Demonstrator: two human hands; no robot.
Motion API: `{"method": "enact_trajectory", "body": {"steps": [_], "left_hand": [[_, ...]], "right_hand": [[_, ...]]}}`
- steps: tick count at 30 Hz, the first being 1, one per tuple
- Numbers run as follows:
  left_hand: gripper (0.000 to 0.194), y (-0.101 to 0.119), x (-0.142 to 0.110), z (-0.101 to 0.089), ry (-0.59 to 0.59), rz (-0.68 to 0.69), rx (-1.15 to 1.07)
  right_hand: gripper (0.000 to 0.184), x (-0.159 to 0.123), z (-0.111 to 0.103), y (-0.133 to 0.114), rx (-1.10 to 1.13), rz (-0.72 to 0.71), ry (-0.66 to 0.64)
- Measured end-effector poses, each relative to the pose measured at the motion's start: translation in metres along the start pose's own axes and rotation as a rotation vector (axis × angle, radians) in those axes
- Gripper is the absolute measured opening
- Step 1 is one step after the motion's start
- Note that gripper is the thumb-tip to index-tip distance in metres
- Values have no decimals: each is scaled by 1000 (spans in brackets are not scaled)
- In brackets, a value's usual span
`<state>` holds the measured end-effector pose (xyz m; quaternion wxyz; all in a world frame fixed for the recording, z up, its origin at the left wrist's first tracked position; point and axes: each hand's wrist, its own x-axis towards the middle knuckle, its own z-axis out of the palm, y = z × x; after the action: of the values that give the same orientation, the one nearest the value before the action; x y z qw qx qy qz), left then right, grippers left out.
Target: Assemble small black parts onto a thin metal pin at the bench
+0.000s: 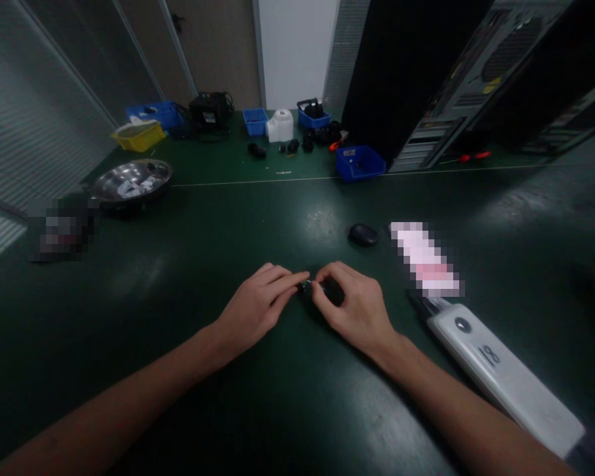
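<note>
Over the middle of the green table (228, 231), a small dark part (305, 286) sits between the fingertips of both hands. The right hand (354, 304) pinches it, thumb and forefinger nearly meeting; the left hand (258, 304) reaches its other side with straight fingers, though whether they grip it I cannot tell. Beyond the right hand lies a black mouse (363, 235).

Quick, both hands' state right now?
Left hand: at a small dark part; grip can't be told.
Right hand: closed in a pinch on the same part.
</note>
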<state>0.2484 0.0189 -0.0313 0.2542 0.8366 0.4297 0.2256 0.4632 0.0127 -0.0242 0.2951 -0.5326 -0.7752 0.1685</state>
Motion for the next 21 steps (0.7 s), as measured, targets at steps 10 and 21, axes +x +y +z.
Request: {"method": "enact_trajectory", "body": {"steps": [10,21], "left_hand": [[51,4,2,3,-100,5,246],[30,9,-2,-4,-44,-58,-27]], "right_hand": [[17,0,1,4,-170,44,-8],[15,1,1,6,-184,136,88]]}}
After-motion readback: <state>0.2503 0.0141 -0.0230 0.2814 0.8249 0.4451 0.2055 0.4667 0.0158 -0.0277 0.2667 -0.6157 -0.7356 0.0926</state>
